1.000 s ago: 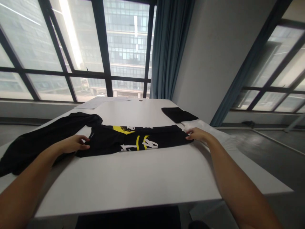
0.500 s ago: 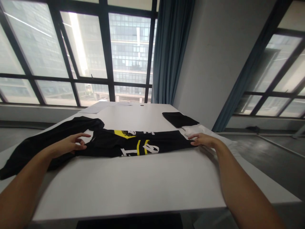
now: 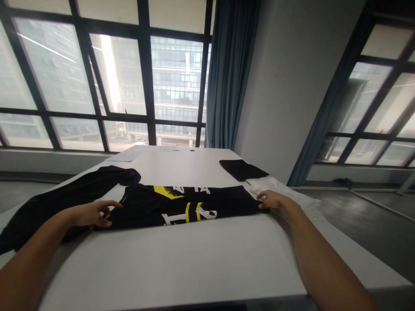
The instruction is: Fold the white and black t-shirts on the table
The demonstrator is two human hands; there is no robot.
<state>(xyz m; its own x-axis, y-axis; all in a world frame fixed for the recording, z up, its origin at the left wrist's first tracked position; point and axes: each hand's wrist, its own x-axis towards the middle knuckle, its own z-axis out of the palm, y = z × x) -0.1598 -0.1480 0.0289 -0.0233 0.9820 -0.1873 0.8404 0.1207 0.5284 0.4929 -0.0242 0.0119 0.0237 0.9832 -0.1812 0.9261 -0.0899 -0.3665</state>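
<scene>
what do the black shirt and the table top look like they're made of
Black shirt: soft knit fabric, probably cotton; it lies limp and creases, and the white and yellow print looks matte. Table: smooth white top, perhaps laminate or painted board, with a faint sheen from the windows. The left hand and right hand rest at the shirt's two ends.

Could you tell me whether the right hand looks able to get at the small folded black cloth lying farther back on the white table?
Probably yes: the right hand rests on the printed black shirt's edge, and only bare white table lies between it and the folded black cloth.
</scene>
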